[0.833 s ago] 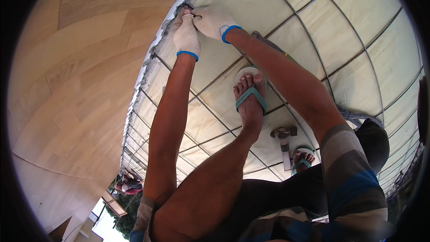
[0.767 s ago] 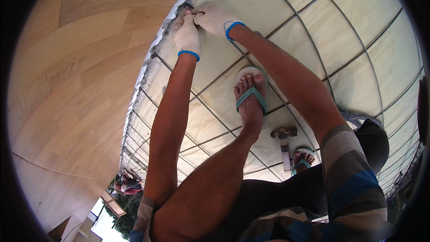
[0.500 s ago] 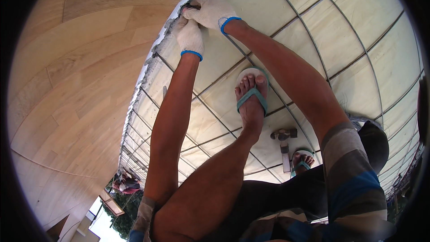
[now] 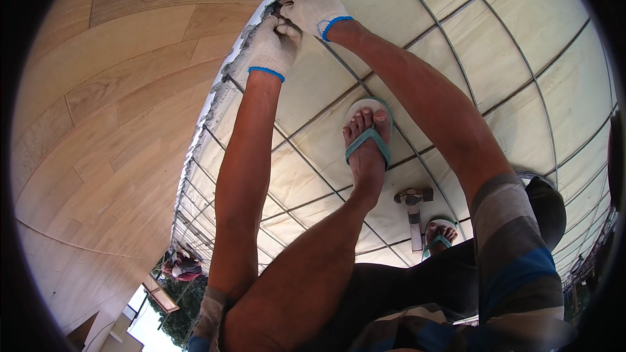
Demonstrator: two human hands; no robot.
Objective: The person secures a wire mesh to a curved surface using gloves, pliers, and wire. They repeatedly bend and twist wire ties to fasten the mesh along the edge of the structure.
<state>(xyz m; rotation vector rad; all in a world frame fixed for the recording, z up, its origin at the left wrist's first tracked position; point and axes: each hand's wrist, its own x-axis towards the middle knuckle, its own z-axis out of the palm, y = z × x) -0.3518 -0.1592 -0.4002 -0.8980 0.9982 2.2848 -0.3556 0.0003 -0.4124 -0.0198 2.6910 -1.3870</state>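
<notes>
Both hands wear white knit gloves with blue cuffs and work close together at the rough wall edge (image 4: 225, 68), where the rebar grid meets it. My left hand (image 4: 272, 49) is closed, its thumb and fingers pinched near the end of a bar. Just beyond it, my right hand (image 4: 317, 10) is curled against the edge, its fingertips around a small dark thing that I cannot make out. The crossed steel bars of the rebar grid (image 4: 339, 96) lie over pale sheeting (image 4: 404, 72). A hammer (image 4: 415, 218) lies on the sheeting, away from both hands.
A wall of wood-look panels (image 4: 130, 91) rises on the left. My sandalled foot (image 4: 368, 130) stands on the grid between my arms, the other foot (image 4: 441, 231) beside the hammer. Another person (image 4: 181, 264) is far off at the lower left, near trees.
My left hand has turned and drawn slightly left, a little apart from the right. The right hand has shifted slightly up and right. Hammer and feet stay put.
</notes>
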